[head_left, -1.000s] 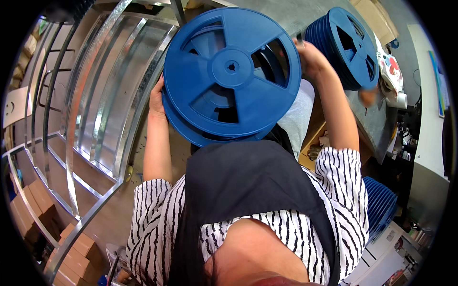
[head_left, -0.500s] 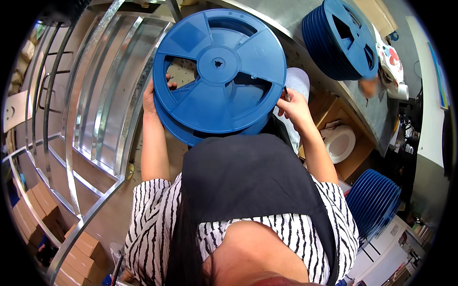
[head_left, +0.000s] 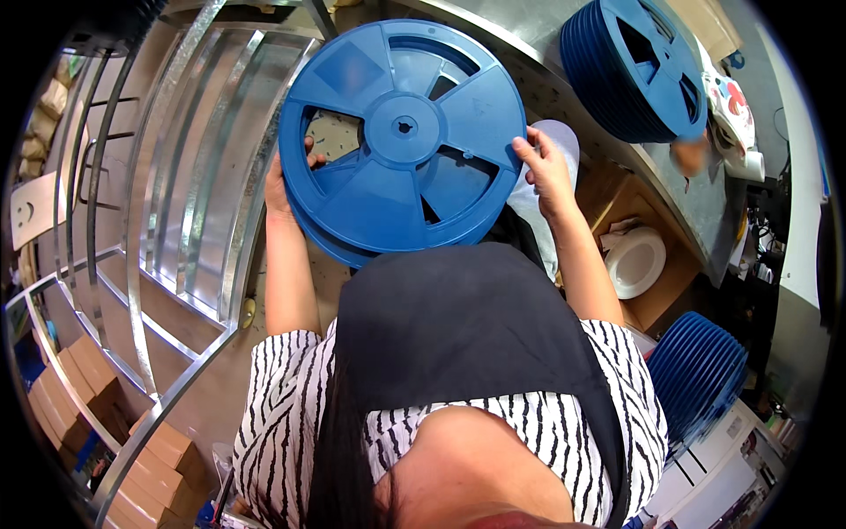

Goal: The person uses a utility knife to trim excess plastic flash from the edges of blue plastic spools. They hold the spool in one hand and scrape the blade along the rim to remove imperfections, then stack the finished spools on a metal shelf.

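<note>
A large blue plastic reel (head_left: 370,198), with cut-out windows and a small centre hole, is held up in front of my black apron. My left hand (head_left: 278,187) grips its left edge, and the fingertips show through the left window. At the right edge, my right hand (head_left: 548,172) has its thumb on the rim and its fingers curled by the side; part of that grip is hidden. A second blue flange shows below the top one, slightly offset.
On the metal worktop at upper right, a stack of blue reels (head_left: 630,70) stands beside a white printed bag (head_left: 730,110). Below is an open cardboard box (head_left: 674,286) holding a white roll (head_left: 636,263). More blue reels (head_left: 696,375) are at lower right. A metal rack (head_left: 189,203) and cartons (head_left: 159,476) line the left.
My right hand has moved slightly up the rim, its thumb now resting on the top flange. The lower flange shows differently through the windows. My left hand keeps its hold.
</note>
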A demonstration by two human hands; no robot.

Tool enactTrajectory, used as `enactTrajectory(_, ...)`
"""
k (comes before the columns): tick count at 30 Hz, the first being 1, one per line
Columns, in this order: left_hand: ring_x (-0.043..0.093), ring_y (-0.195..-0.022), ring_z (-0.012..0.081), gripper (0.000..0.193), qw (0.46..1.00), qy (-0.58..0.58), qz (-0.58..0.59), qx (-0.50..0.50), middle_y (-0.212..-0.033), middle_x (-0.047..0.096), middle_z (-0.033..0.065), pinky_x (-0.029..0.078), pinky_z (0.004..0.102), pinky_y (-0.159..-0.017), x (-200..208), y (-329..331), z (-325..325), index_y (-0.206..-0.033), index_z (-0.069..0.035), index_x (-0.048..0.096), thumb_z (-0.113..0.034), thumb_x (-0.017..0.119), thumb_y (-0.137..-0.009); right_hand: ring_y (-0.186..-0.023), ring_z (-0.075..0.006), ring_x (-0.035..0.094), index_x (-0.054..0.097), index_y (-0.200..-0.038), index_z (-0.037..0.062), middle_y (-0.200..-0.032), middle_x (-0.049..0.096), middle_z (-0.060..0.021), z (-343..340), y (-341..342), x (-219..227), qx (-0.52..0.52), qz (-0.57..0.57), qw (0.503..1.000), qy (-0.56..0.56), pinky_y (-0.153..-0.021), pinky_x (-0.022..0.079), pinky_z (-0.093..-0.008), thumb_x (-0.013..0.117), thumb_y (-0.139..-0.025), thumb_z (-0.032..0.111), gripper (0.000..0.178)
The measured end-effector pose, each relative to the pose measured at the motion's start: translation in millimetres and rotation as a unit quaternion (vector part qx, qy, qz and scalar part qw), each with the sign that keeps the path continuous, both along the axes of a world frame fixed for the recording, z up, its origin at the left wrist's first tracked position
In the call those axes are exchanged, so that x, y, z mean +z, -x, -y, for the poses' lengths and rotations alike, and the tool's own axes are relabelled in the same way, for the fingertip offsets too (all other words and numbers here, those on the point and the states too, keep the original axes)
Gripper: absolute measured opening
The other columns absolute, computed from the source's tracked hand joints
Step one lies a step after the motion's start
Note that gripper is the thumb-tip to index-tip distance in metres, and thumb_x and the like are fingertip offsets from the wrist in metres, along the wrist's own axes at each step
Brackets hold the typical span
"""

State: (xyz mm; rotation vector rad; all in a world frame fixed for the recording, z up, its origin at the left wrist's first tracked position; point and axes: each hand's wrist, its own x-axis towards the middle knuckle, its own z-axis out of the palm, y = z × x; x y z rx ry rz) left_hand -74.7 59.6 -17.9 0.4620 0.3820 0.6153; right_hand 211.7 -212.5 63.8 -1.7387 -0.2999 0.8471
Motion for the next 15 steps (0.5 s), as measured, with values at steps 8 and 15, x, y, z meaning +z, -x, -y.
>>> enactTrajectory(8, 0.062, -0.086, 0.0226, 0.054, 0.999, 0.013, -0.031, 0.016, -0.076, 0.061, 0.0075, 0.05, 0.032, -0.085, 19, 2, 11, -0.11, -0.001, 0.057, -0.052, 0.052, -0.093, -0.107, -0.0187, 0.059, 0.056, -0.124, -0.0028, -0.114, 0.064, -0.0145, 15, 35, -12, 0.051, 0.143, 0.988, -0.002, -0.094, 0.043, -0.0304, 0.071, -0.083, 0.027, 0.053)
enactTrajectory(15, 0.06, -0.084, 0.0224, 0.061, 0.998, 0.064, -0.019, -0.019, -0.085, 0.059, 0.0076, 0.051, 0.0362, -0.085, 21, 13, 10, -0.116, -0.002, 0.054, -0.057, 0.053, -0.09, -0.128, -0.0212, 0.045, 0.035, -0.142, -0.0052, -0.139, 0.047, -0.0164, 38, 79, -24, 0.058, 0.042, 0.996, -0.045, -0.107, 0.033, -0.0316, 0.071, -0.086, 0.021, 0.072)
